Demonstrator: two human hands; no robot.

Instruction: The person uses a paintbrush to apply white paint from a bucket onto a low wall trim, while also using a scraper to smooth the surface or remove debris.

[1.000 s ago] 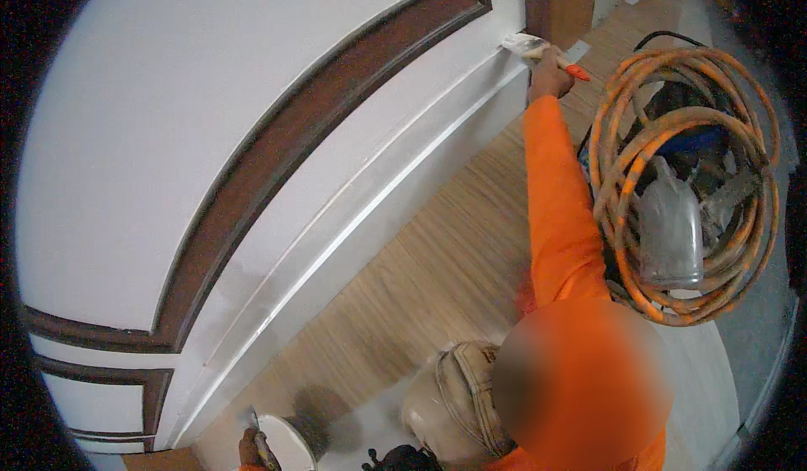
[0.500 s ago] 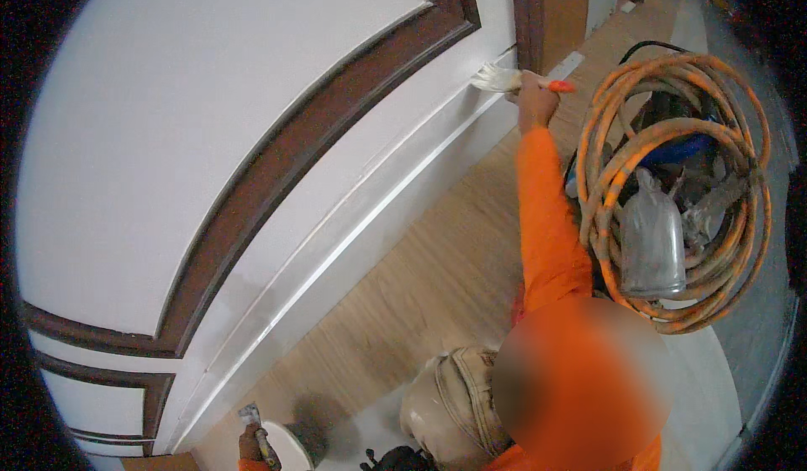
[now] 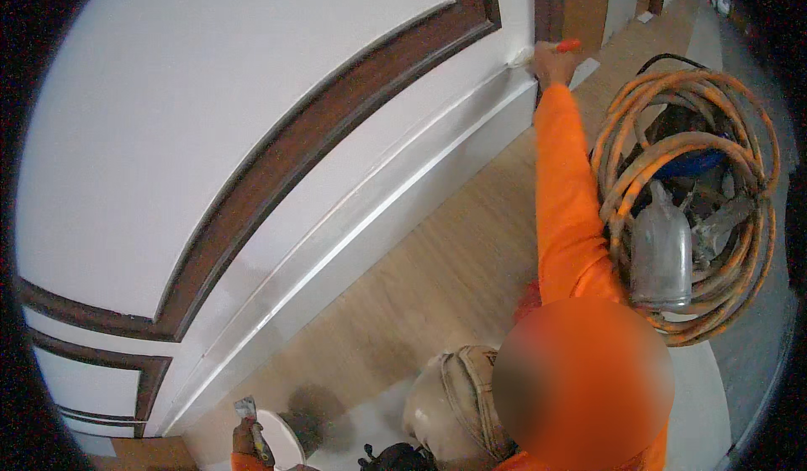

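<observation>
Fingers of the right hand [image 3: 551, 61] are wrapped tight round an orange-handled paintbrush [image 3: 538, 51], arm stretched way out, bristles touching the top edge of the white baseboard [image 3: 353, 219]. Looks light and stiff with soft bristles, so I'd grip mid-handle. Left hand [image 3: 246, 437], low and close in, is closed on a putty knife [image 3: 250, 416] beside a white paint pot [image 3: 282, 442]. Coiled orange hose [image 3: 698, 143] sits off right.

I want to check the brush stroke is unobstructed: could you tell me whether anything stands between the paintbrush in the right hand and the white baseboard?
Nothing visible does. The right hand holds the paintbrush with its bristles at the top of the white baseboard. The coiled orange hose lies on the floor to the right, away from the wall.
</observation>
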